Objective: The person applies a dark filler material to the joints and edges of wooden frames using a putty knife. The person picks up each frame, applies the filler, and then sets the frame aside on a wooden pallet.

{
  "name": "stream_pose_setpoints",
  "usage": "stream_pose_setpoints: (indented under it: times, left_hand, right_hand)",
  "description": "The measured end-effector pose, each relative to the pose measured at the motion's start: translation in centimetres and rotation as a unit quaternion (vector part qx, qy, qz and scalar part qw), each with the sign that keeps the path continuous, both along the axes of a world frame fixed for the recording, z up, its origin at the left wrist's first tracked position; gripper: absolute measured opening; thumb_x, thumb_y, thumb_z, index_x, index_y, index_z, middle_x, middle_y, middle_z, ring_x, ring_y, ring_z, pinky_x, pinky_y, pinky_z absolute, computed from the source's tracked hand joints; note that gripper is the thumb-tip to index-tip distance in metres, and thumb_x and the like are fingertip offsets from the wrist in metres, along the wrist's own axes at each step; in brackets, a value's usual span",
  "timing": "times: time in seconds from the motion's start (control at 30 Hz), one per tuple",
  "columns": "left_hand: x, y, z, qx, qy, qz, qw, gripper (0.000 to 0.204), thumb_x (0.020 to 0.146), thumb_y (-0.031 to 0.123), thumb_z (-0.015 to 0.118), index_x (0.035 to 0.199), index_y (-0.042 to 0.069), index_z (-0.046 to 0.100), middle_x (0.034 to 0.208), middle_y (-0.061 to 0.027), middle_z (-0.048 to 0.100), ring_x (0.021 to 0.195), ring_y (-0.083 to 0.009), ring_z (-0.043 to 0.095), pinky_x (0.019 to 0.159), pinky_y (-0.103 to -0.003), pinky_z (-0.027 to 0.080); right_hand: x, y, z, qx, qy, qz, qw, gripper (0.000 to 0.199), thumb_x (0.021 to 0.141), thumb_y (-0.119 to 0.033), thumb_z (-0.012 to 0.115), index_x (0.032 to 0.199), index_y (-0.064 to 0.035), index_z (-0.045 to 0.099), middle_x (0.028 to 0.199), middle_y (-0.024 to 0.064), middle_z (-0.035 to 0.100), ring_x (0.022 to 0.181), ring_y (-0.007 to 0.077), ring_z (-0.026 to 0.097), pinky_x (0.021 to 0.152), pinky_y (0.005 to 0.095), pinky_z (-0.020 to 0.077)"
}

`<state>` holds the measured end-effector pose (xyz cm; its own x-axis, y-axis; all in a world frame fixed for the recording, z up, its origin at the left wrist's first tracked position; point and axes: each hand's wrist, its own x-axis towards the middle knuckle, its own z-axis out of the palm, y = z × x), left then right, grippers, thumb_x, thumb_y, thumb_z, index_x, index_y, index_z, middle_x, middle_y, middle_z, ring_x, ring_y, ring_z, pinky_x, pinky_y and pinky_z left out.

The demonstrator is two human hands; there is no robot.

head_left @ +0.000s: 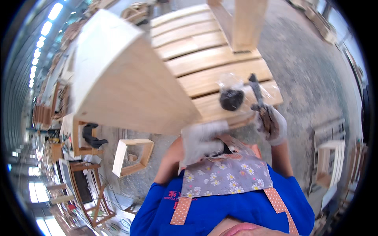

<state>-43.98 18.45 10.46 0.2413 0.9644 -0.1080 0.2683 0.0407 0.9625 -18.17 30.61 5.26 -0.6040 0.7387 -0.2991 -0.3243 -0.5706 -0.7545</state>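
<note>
My right hand (pixel 271 126), in a pale work glove, grips a dark, stained putty knife (pixel 256 89) with its blade pointing away from me. My left hand (pixel 204 141), also gloved, is in front of my apron near the edge of the slats. Motion smears it, so its fingers cannot be made out. Just left of the blade, a dark lump in a clear plastic bag (pixel 231 99) rests on the slatted wooden top (pixel 204 61). A large light-wood panel piece (pixel 134 84), box-like in shape, stands at the left side of the slats.
An upright wooden post (pixel 249 25) rises from the far end of the slats. On the concrete floor at left lies an open wooden frame (pixel 134 157). Dark gloves (pixel 93 135) hang on a wooden stand beyond it. More wooden frames (pixel 330 163) stand at the right.
</note>
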Motion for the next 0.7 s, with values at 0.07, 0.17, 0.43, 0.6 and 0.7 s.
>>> stream_pose_setpoints:
  times: [0.07, 0.17, 0.43, 0.6, 0.7]
  left_hand:
    - [-3.7, -1.6, 3.4, 0.319, -0.084, -0.153, 0.931, 0.03, 0.082, 0.016, 0.066, 0.105, -0.002, 0.06, 0.114, -0.0229, 0.06, 0.103, -0.0346, 0.06, 0.087, -0.039, 0.049]
    - [-4.7, -5.5, 4.8, 0.548, -0.184, 0.191, 0.793, 0.032, 0.082, 0.019, 0.064, 0.105, -0.004, 0.059, 0.109, -0.0224, 0.062, 0.092, -0.0312, 0.064, 0.071, -0.037, 0.052]
    - [-3.4, 0.5, 3.7, 0.382, -0.117, 0.42, 0.815, 0.061, 0.074, 0.008, 0.072, 0.129, -0.003, 0.047, 0.116, -0.0108, 0.06, 0.104, -0.0182, 0.058, 0.086, -0.032, 0.049]
    - [-2.8, 1.5, 3.6, 0.229, -0.09, 0.473, 0.846, 0.033, 0.077, 0.005, 0.073, 0.109, -0.001, 0.063, 0.092, -0.0048, 0.069, 0.081, -0.0098, 0.063, 0.073, -0.025, 0.052]
    - [-2.4, 2.2, 3.4, 0.239, -0.132, 0.483, 0.832, 0.022, 0.076, 0.005, 0.074, 0.097, -0.001, 0.068, 0.087, -0.005, 0.07, 0.077, -0.0092, 0.062, 0.07, -0.025, 0.051]
  right_hand:
    - [-1.0, -0.3, 1.8, 0.086, 0.001, 0.004, 0.996, 0.054, 0.096, -0.043, 0.041, 0.117, 0.0056, 0.053, 0.072, 0.0072, 0.059, 0.052, 0.0104, 0.052, 0.039, 0.0206, 0.0364]
    - [-3.0, -0.7, 5.0, 0.202, 0.047, 0.031, 0.978, 0.052, 0.095, -0.039, 0.043, 0.117, 0.0076, 0.052, 0.075, 0.0089, 0.061, 0.048, 0.0093, 0.051, 0.037, 0.0198, 0.0357]
    - [-8.9, -3.1, 12.0, 0.402, -0.057, -0.012, 0.914, 0.039, 0.083, -0.004, 0.054, 0.121, 0.0025, 0.057, 0.084, 0.0068, 0.062, 0.062, 0.0078, 0.056, 0.052, 0.0201, 0.0449]
    - [-10.9, -3.3, 12.1, 0.62, -0.163, -0.139, 0.755, 0.044, 0.077, -0.006, 0.066, 0.12, -0.0028, 0.06, 0.085, 0.0099, 0.061, 0.073, 0.0199, 0.061, 0.066, 0.029, 0.0489]
    - [-12.2, -3.7, 11.9, 0.671, -0.2, -0.19, 0.689, 0.044, 0.076, -0.006, 0.067, 0.12, -0.0063, 0.061, 0.085, 0.0127, 0.061, 0.071, 0.0241, 0.061, 0.064, 0.0307, 0.0495]
